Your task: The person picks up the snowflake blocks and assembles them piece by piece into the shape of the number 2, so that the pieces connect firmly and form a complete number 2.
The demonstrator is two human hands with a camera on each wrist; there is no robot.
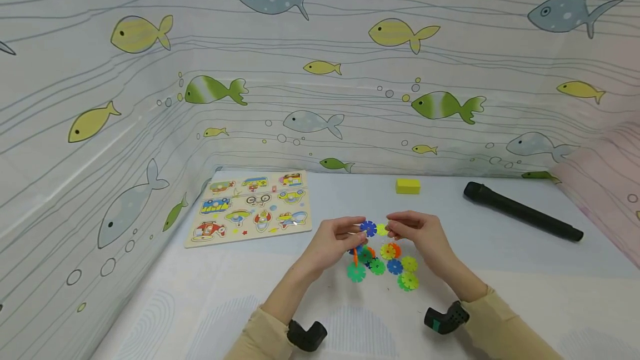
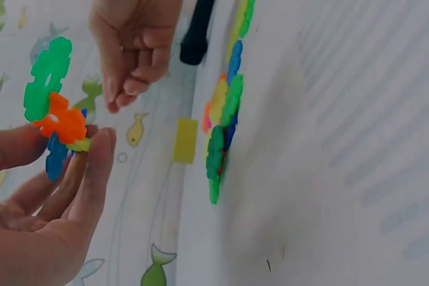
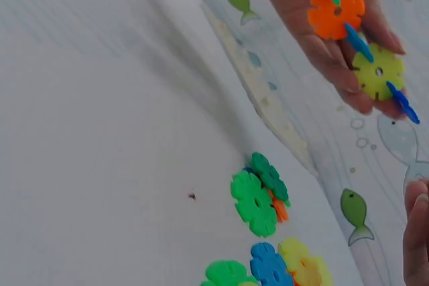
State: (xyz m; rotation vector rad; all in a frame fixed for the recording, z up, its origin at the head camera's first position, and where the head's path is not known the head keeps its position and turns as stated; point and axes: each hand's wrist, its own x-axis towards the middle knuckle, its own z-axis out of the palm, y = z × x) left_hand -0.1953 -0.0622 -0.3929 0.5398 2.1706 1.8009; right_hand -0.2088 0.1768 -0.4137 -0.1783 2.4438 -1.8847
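Snowflake chain — partly behind left hand

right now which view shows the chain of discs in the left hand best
The right wrist view: the chain of discs lies spread across the left hand, with orange and yellow-green faces and blue ones edge-on. The left wrist view shows it bunched. The head view shows only a blue and a yellow-green disc between the hands.

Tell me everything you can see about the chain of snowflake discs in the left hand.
The chain is a short run of slotted, flower-shaped discs that look like plastic: green, orange, blue, yellow-green and blue, interlocked at right angles. The left hand pinches it above the table, over the loose discs. The right hand is close by; contact is unclear.
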